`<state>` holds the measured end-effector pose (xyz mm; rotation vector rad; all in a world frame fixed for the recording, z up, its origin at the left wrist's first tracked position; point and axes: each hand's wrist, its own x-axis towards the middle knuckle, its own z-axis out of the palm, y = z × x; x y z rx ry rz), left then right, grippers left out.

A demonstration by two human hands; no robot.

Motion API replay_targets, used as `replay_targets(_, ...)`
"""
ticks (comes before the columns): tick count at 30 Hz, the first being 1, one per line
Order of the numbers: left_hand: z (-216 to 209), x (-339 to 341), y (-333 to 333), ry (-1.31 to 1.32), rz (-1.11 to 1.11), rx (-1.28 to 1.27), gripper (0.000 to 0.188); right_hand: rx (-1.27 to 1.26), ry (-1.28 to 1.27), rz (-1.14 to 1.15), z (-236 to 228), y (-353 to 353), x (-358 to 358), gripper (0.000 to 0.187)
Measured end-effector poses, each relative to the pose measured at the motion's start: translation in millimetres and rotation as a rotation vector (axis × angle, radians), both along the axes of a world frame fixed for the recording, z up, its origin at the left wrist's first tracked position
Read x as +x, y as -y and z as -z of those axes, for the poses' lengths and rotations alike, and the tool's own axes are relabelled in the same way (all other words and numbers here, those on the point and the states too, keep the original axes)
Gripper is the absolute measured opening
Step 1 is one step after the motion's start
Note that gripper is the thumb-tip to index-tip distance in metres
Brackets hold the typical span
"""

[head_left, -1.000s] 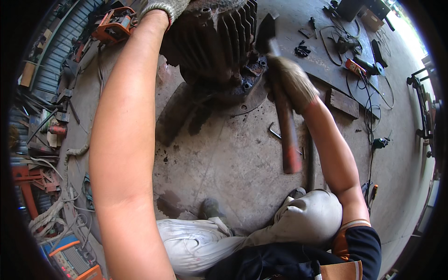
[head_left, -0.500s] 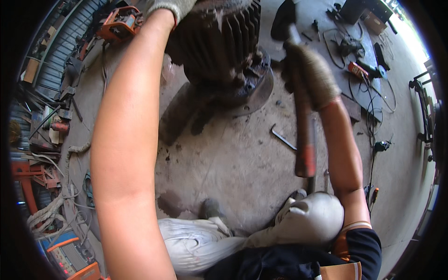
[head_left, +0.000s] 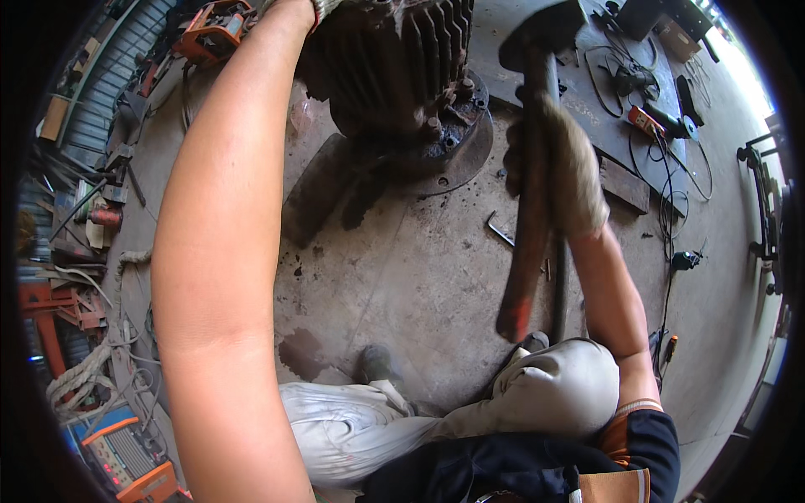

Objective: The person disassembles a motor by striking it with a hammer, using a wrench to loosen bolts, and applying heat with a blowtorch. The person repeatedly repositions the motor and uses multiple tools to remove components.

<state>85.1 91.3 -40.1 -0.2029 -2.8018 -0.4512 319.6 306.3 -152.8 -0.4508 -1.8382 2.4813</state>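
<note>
My right hand, in a worn grey work glove, is closed round the wooden handle of a hammer. Its dark, heavy head points away from me, to the right of a rusty finned motor housing, and the red-tipped handle end hangs toward my knee. The housing stands upright on a round, greasy flange with bolts and drilled holes, and the hammer is apart from it. At the top edge, only the cuff of my gloved left hand shows beside the housing's upper left; its fingers are out of sight.
An L-shaped hex key and a dark bar lie on the stained concrete. To the right, a metal plate carries cables and an angle grinder. Tangled hoses and an orange-framed machine fill the left side.
My right hand has come nearer to me with the hammer; the head has swung right and the handle end left. My left hand has slipped farther past the top edge.
</note>
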Motion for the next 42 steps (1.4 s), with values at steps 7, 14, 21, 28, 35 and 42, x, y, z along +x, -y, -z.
replay_targets(7,0,-8,2,-0.073,0.251,-0.073,0.1,-0.205,0.169,0.016,29,47,51,0.028)
replay_targets(14,-4,7,-4,0.037,-0.006,0.037,0.109,-0.092,0.26,-0.011,30,77,32,0.03)
replay_targets(21,-2,-3,-3,-0.003,-0.016,-0.039,0.106,-0.103,0.042,-0.044,19,60,49,0.036)
replay_targets(28,-3,3,-6,0.035,-0.116,0.07,0.111,-0.028,0.247,-0.128,26,84,33,0.041)
replay_targets(35,-2,-5,-8,0.02,-0.081,-0.046,0.108,-0.289,-0.225,0.05,14,54,60,0.026)
replay_targets(42,5,-6,-8,0.034,-0.067,-0.133,0.101,-0.109,0.213,-0.093,23,75,35,0.042)
